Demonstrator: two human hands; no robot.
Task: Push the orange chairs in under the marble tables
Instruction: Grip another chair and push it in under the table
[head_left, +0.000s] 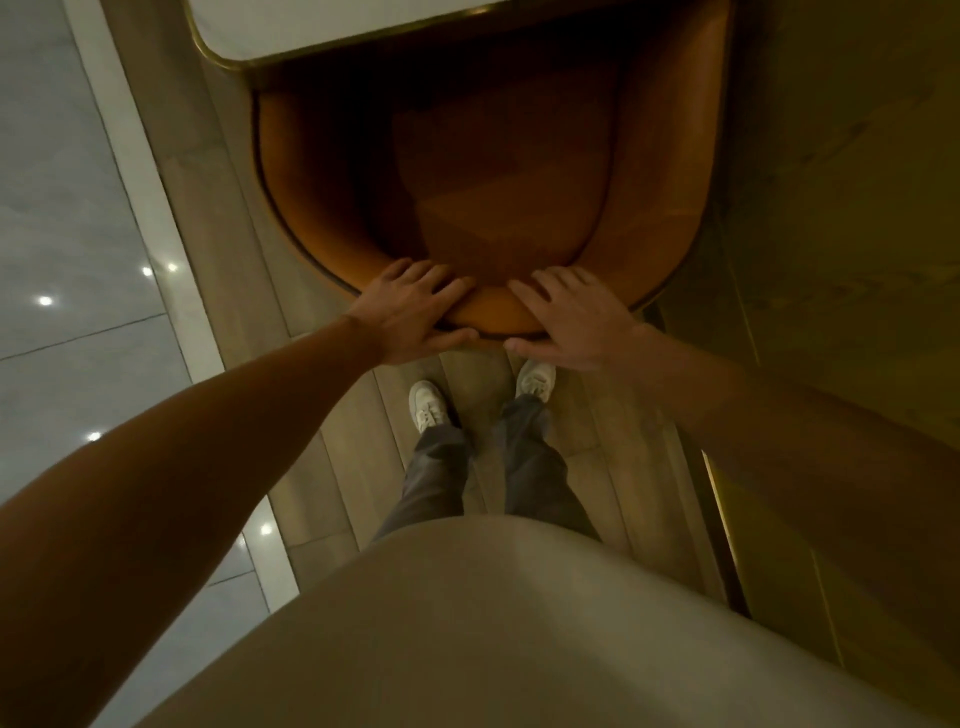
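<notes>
Hands are both holding the back rim of an orange leather tub chair (660, 197) w/ curved backrest. Left hand (415, 312) is lying over the rim just left of centre: its grip is closing on the rim, w/ fingers (441, 278) draping over the top to the inner side & thumb running along the outer edge. Right hand (576, 322) is doing the same just right of centre, fingers spread, thumb underneath at the outer edge, so this grip is also holding the rim. The two hands are sitting near each other, not touching.

Chair is facing a white marble worktop w/ brass edge (332, 26) at top of view. The front of the seat is tucking under the worktop's rim; the backrest & most of the seat are showing clear of it.

Chair is standing on a pale wood plank floor (234, 197). Glossy grey tile floor (62, 218) is running along the left, reflecting ceiling lights. White sneakers (428, 402) & dark grey trousers (441, 467) are showing just behind the backrest; any logo on the shoes is too blurred to read.
</notes>
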